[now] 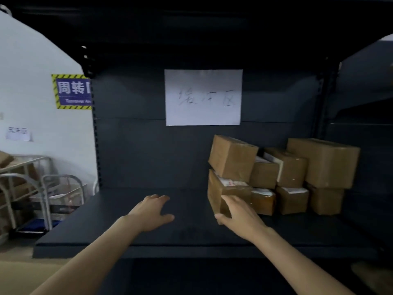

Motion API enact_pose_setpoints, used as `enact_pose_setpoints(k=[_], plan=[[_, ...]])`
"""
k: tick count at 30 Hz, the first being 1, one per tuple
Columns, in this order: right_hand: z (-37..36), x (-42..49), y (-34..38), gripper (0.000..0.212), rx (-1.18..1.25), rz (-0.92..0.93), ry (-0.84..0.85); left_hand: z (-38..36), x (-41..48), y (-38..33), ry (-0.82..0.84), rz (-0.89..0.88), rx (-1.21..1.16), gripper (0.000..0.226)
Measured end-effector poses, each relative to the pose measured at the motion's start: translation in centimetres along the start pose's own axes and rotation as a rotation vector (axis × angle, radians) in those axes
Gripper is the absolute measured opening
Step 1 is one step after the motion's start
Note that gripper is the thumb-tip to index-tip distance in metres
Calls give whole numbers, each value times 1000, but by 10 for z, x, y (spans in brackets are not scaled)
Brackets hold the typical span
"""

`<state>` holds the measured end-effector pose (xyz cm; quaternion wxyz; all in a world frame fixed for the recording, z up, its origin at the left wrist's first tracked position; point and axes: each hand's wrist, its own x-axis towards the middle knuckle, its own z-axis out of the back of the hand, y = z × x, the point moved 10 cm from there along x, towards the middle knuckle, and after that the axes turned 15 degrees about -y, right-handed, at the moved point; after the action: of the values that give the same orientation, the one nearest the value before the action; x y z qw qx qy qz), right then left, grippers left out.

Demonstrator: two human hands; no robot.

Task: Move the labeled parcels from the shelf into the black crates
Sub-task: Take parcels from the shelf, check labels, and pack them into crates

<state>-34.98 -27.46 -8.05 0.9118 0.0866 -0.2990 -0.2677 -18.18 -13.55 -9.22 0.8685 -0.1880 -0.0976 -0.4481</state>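
**Right hand (240, 218) on a parcel at the shelf (106, 220); left hand (152, 211) free**

1. Shelf. A dark metal bay with one deck in view. The left and middle of the deck are bare. A white paper sheet (203, 96) with handwritten characters, too blurred to read, is fixed to the back panel.

2. Contents. A pile of brown cardboard parcels (293, 177) occupies the right part of the deck, against the back panel and stacked two high. White labels show on several. The upper left parcel (231, 157) sits tilted on the lower left parcel (225, 188). A large parcel (323, 162) tops the right end.

3. Right hand. It grips the near corner of the lower left parcel, with fingers (228, 199) curled over the upper edge and the thumb at the lower corner. The parcel stands on the deck under the tilted one.

4. Left hand. It is over the bare middle of the deck, palm down, with fingers (157, 198) loosely spread, holding nothing. Contact with the deck cannot be determined.

5. Surroundings. To the left stand metal trolleys (32, 177) carrying cardboard, with contents blurred. A blue wall sign (73, 91) with a yellow-black border is partly hidden by the shelf upright.
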Motion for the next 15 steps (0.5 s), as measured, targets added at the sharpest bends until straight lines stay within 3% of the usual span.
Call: enact_pose_setpoints(k=[8, 15], plan=[[55, 1, -80, 62, -53, -189, -106, -15, 65, -91, -7, -164, -225, 71], [93, 42, -115, 61, 2, -329, -234, 14, 119, -120, -144, -121, -448, 64]])
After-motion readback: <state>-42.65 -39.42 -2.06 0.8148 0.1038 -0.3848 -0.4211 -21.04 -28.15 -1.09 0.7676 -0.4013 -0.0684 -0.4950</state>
